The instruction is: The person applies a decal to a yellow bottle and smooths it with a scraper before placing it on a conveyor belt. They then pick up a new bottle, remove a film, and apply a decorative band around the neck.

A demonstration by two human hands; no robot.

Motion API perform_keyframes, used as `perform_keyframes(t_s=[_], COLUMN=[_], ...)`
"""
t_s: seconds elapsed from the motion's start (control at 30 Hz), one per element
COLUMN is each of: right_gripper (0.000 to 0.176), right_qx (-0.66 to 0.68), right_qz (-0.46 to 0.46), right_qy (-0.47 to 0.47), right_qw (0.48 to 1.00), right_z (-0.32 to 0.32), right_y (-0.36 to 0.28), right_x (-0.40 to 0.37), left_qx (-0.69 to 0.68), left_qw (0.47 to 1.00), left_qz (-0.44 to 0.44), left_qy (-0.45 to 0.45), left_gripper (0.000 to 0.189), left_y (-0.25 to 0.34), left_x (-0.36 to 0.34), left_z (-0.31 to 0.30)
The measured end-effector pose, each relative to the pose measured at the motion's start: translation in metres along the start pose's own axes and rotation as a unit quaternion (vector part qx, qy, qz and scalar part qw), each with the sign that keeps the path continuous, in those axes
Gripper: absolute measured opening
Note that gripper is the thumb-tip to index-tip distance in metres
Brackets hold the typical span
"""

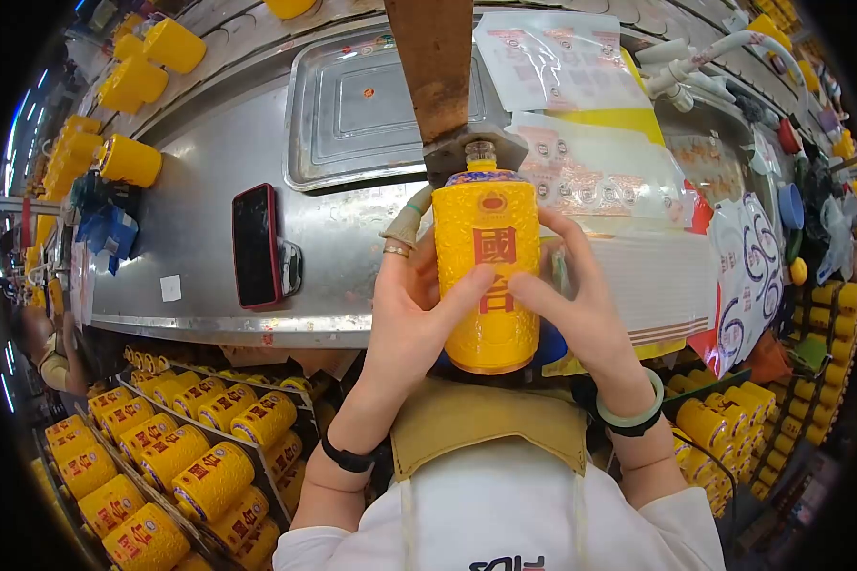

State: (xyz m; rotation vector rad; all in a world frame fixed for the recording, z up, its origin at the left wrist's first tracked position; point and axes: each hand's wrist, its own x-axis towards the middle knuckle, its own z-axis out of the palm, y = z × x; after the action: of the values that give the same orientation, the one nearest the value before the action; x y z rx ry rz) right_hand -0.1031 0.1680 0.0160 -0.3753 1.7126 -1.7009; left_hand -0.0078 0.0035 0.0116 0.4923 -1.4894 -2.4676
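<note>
A yellow embossed bottle (487, 228) with red characters on its front is held between my two hands, its uncapped neck pointing away from me. My left hand (405, 309) grips its left side, with the thumb lying on the front by the red characters and a cloth cover on one finger. On the other side, my right hand (581, 300) wraps the bottle, its thumb pressed near the lower character. The bottle's neck lies close to a metal bracket under a brown upright post (433, 67). My fingers behind the bottle are hidden.
On the steel table (200, 243) lie a phone (255, 247) in a red case and a metal tray (352, 105). Sheets of printed decals (600, 171) cover the right side. Crates of yellow bottles (214, 476) stand below left, with more yellow bottles (719, 419) at right.
</note>
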Motion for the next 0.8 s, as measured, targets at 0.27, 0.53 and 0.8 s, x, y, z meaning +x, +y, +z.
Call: perform_keyframes(t_s=[0.27, 0.53, 0.8], right_gripper=[0.069, 0.070, 0.071], right_qx=[0.011, 0.015, 0.034], right_qz=[-0.004, 0.001, 0.012], right_qy=[-0.003, -0.003, -0.003], right_qw=[1.000, 1.000, 0.999], right_z=[0.000, -0.001, -0.001], right_y=[-0.001, 0.001, 0.004], right_x=[0.000, 0.000, 0.000], left_qx=[-0.033, -0.035, -0.010], left_qw=[0.999, 0.998, 0.999], left_qz=[-0.013, -0.007, 0.021], left_qy=[-0.037, -0.046, -0.042], left_gripper=[0.085, 0.088, 0.088], left_y=[-0.001, -0.003, -0.008], left_x=[-0.002, -0.002, -0.004], left_z=[-0.010, -0.012, -0.011])
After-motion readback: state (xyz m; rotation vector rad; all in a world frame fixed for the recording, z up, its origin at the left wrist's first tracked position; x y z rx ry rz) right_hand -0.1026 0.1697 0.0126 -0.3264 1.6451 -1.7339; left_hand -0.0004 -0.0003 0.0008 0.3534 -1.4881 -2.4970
